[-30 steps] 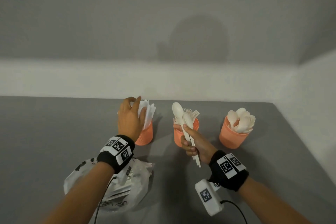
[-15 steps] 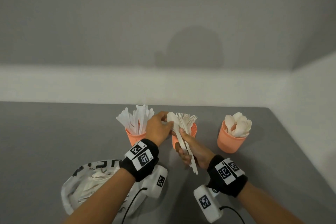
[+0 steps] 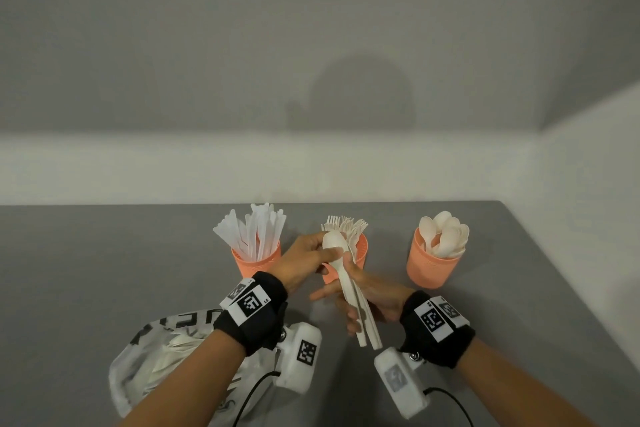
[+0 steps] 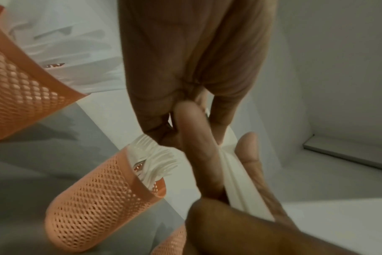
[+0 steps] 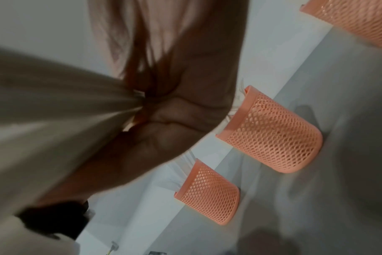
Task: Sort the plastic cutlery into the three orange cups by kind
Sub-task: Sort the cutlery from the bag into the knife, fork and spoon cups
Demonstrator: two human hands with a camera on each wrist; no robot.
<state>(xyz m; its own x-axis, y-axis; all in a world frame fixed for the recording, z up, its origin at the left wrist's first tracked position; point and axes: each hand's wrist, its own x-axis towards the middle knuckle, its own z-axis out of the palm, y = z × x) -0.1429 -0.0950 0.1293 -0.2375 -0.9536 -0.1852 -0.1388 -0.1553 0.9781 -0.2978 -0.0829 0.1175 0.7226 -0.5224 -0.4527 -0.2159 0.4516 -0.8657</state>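
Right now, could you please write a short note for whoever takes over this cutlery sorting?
Right hand: grips a mixed bunch of cutlery in front of the middle cup.
Left hand: pinching the spoon at the top of that bunch.
Cups: knives in the left cup, forks in the middle cup, spoons in the right cup.
Left to do: spoon goes to the right cup, then sort the rest of the bunch and what remains in the bag.

A grey table fills the lower frame; plain pale walls rise behind, meeting in a corner at upper right
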